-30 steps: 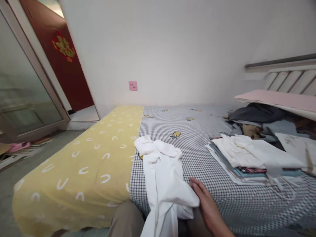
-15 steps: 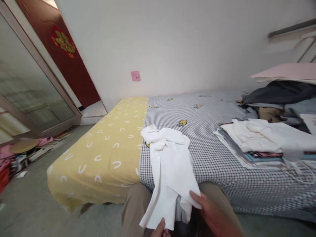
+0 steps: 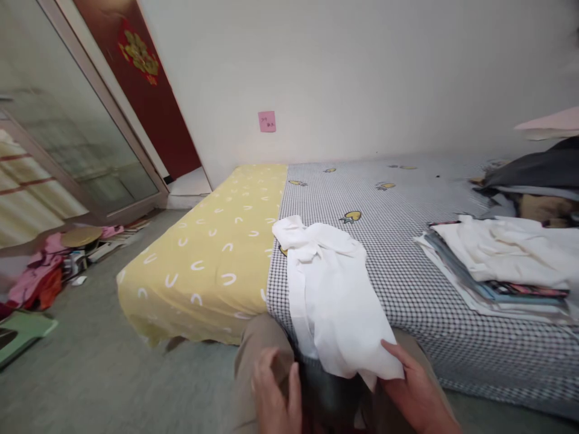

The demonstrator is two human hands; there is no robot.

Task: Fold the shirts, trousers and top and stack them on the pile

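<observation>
A white garment, seemingly a shirt (image 3: pixel 339 295), lies partly on the checked part of the bed and hangs over its front edge between my knees. Its upper end is bunched near the yellow cover. My right hand (image 3: pixel 409 380) pinches the lower right corner, thumb on top and fingers underneath. Off the cloth, my left hand (image 3: pixel 277 392) is raised over my left knee, its thumb and fingers apart and holding nothing; it is slightly blurred.
A stack of folded clothes (image 3: pixel 502 259) lies on the bed to the right, with a dark pile (image 3: pixel 534 169) behind. A yellow cover (image 3: pixel 194 259) spreads over the bed's left part. Assorted items (image 3: pixel 49 259) and a green object (image 3: pixel 27 331) sit on the floor at left.
My left hand has let go of the shirt's lower left edge and moved left. The right hand still grips its corner, now farther right. The view has turned left.
</observation>
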